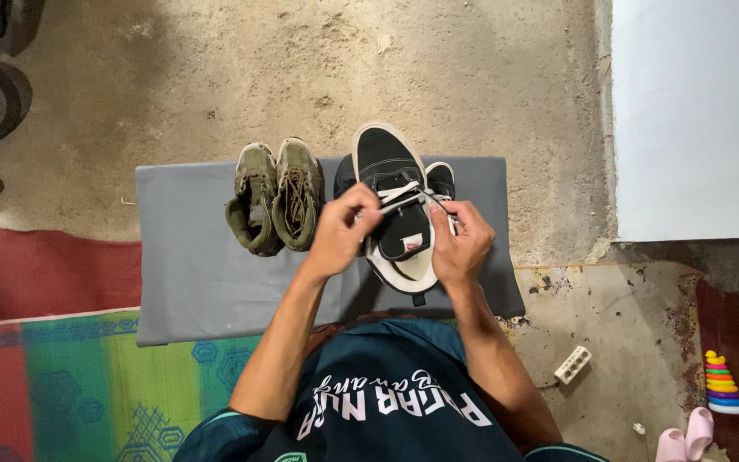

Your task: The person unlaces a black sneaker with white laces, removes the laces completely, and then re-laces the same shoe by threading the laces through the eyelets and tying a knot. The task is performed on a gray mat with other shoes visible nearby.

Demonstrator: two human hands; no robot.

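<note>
From the head camera, the left hand (341, 229) pinches a flat white lace (397, 196) between thumb and fingertips, its fingers curled tight around it. The right hand (459, 244) is closed on the other end of the lace at the far side of a black canvas sneaker (387, 162). The sneaker has a smooth, rounded toe and a thick cream rubber sole, and it is held up just above a grey padded surface (190, 265), toe pointing away from the person. Its partner, a second black sneaker (441, 178), lies partly hidden behind it. Just to the left stands a pair of worn olive boots (274, 198), scuffed and dusty, with frayed tan laces, touching each other. The floor (301, 68) beyond is rough, pitted concrete. A woven mat (87, 385) with bright green and red geometric patterns lies near the left arm.
</note>
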